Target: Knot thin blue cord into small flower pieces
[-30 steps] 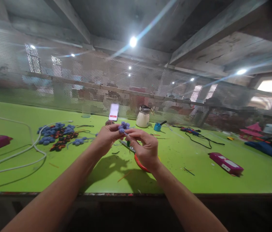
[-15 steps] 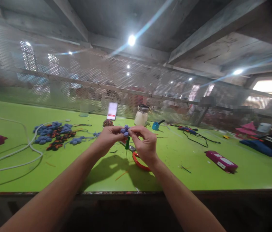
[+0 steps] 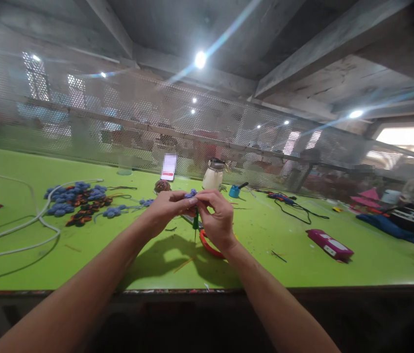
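Note:
A small purple-blue yarn flower [image 3: 191,194] is pinched in the fingertips of my left hand [image 3: 168,208], which cover much of it. The thumb and forefinger of my right hand [image 3: 216,215] close together at the flower's right side, touching my left fingertips. Any yarn strand between them is too small to make out. A green-handled tool with a thin metal shaft [image 3: 195,221] points downward below my fingers; what holds it is hidden. Red-handled scissors [image 3: 210,245] lie on the table beneath my right hand, partly covered by it.
Left on the green table [image 3: 265,264] are a pile of blue and dark-orange yarn flowers [image 3: 76,198] and a white cable [image 3: 50,228]. Behind my hands stand a yarn ball [image 3: 162,186], a phone [image 3: 169,166], a pale jug [image 3: 213,175] and a blue pot [image 3: 234,191]. A purple box [image 3: 329,244] lies right.
My fingertips have drawn together over the flower, hiding more of it. The green-handled tool has swung to hang nearly upright. The whole view has shifted slightly.

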`<state>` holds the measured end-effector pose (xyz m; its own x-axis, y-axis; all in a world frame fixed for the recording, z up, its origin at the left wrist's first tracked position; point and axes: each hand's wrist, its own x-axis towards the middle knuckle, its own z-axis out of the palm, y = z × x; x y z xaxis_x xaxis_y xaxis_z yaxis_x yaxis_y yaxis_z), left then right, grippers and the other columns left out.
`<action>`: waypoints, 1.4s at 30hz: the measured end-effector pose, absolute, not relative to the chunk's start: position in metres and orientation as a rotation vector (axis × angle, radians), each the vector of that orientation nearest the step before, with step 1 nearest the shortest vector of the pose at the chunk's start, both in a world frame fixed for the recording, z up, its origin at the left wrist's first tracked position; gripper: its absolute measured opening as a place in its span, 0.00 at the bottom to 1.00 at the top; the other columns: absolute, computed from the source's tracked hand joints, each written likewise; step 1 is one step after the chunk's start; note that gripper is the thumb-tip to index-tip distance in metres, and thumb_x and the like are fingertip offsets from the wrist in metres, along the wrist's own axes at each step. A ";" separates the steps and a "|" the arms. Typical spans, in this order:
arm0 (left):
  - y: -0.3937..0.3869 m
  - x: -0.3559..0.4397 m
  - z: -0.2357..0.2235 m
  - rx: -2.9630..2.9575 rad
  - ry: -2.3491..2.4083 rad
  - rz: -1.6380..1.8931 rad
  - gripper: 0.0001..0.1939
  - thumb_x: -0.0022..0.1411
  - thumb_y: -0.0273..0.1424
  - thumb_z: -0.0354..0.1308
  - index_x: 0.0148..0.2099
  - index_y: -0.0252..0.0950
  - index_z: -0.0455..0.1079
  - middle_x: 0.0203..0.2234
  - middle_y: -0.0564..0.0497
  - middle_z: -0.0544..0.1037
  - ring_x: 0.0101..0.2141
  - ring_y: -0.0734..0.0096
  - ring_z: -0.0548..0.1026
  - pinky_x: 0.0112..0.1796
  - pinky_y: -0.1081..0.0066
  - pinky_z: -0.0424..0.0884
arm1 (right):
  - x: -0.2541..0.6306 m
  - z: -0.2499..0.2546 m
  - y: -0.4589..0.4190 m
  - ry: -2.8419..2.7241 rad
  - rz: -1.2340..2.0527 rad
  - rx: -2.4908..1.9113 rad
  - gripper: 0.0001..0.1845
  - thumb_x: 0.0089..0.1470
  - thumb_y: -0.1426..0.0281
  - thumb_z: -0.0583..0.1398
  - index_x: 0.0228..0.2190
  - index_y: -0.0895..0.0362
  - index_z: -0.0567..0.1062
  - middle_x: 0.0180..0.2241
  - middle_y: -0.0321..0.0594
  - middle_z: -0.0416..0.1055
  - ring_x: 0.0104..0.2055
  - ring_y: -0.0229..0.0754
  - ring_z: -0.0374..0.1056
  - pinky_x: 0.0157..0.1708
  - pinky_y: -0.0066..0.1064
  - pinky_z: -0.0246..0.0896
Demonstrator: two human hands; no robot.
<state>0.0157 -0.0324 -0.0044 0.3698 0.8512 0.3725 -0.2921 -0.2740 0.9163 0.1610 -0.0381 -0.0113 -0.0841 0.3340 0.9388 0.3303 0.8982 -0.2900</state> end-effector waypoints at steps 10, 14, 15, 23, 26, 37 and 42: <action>-0.035 0.017 0.001 1.455 0.726 1.193 0.12 0.51 0.35 0.63 0.34 0.31 0.75 0.27 0.47 0.77 0.28 0.73 0.72 0.36 0.67 0.68 | 0.168 -0.007 -0.029 -1.523 0.410 -0.571 0.04 0.49 0.69 0.61 0.27 0.58 0.75 0.26 0.38 0.68 0.28 0.36 0.65 0.27 0.28 0.63; -0.035 0.017 0.000 1.466 0.725 1.180 0.12 0.51 0.36 0.62 0.33 0.31 0.75 0.28 0.47 0.77 0.27 0.74 0.71 0.35 0.68 0.68 | 0.170 0.000 -0.026 -1.611 0.325 -0.569 0.05 0.49 0.69 0.61 0.26 0.58 0.75 0.26 0.38 0.69 0.29 0.35 0.65 0.28 0.27 0.62; -0.034 0.018 -0.001 1.467 0.710 1.177 0.12 0.51 0.35 0.62 0.33 0.31 0.75 0.28 0.47 0.77 0.27 0.74 0.71 0.34 0.69 0.68 | 0.170 0.002 -0.024 -1.623 0.317 -0.572 0.05 0.49 0.69 0.61 0.25 0.58 0.75 0.26 0.38 0.69 0.29 0.35 0.65 0.28 0.27 0.62; -0.033 0.019 -0.002 1.465 0.690 1.174 0.11 0.51 0.35 0.62 0.33 0.32 0.75 0.27 0.48 0.76 0.28 0.74 0.71 0.32 0.69 0.67 | 0.175 0.008 -0.013 -1.498 0.822 -0.685 0.10 0.42 0.65 0.65 0.23 0.60 0.73 0.14 0.30 0.60 0.15 0.29 0.50 0.15 0.24 0.45; -0.034 0.020 -0.002 1.454 0.682 1.189 0.10 0.51 0.34 0.62 0.33 0.32 0.75 0.27 0.48 0.76 0.27 0.75 0.70 0.32 0.70 0.66 | 0.178 0.004 -0.014 -1.475 0.826 -0.704 0.12 0.41 0.63 0.65 0.23 0.60 0.72 0.14 0.29 0.59 0.15 0.28 0.49 0.15 0.24 0.44; -0.031 0.017 -0.004 1.441 0.665 1.226 0.11 0.50 0.35 0.63 0.33 0.31 0.74 0.28 0.48 0.75 0.29 0.73 0.69 0.35 0.69 0.64 | 0.173 -0.001 -0.033 -1.673 0.278 -0.650 0.07 0.51 0.67 0.59 0.27 0.59 0.72 0.23 0.36 0.68 0.24 0.34 0.62 0.25 0.27 0.59; -0.033 0.016 -0.002 1.545 0.704 1.238 0.09 0.51 0.35 0.62 0.28 0.33 0.74 0.21 0.52 0.71 0.23 0.77 0.64 0.30 0.71 0.61 | 0.175 0.006 -0.035 -1.869 -0.097 -0.581 0.06 0.54 0.73 0.57 0.26 0.58 0.73 0.26 0.38 0.66 0.29 0.36 0.62 0.30 0.29 0.59</action>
<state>0.0163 -0.0333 -0.0017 0.3082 0.8793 0.3631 -0.1368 -0.3367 0.9316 0.1747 -0.0351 0.0060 -0.2579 0.3444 0.9027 0.4361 0.8752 -0.2093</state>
